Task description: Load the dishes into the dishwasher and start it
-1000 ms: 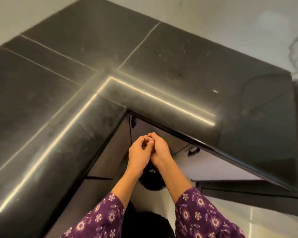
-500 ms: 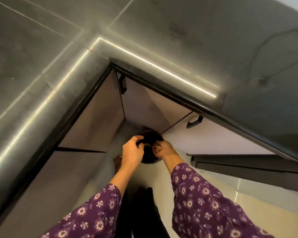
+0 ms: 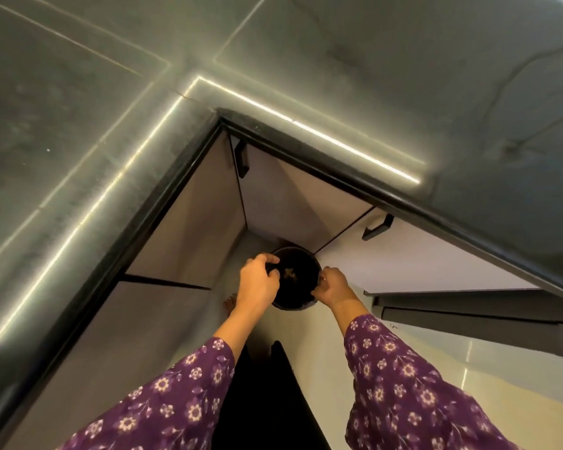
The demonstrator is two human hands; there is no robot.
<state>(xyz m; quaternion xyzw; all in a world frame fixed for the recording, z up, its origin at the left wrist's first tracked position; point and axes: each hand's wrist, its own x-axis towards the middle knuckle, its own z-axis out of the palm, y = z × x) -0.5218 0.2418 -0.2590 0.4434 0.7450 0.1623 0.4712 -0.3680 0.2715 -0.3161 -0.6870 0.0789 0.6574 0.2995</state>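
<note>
Both grips are closing on one thing: the left hand (image 3: 257, 284) is curling its fingers over the 9 o'clock rim of a dark round vessel (image 3: 298, 277), while the right hand (image 3: 333, 285) is pinching the rim at about 4 o'clock. Whether it is a bowl or a small bin, I cannot tell. It is sitting low at 12 o'clock from the person, in the corner under the grey stone tabletop (image 3: 78, 125), just in front of the pale cabinet doors (image 3: 420, 264), with pale food scraps (image 3: 289, 273) lying inside. Being round, it is offering no long axis; its mouth is facing straight up, and the hands are flanking it about equally near. No dishwasher is showing plainly, so the vessel is probably needing to travel away from this corner, perhaps towards 3 o'clock.
</note>
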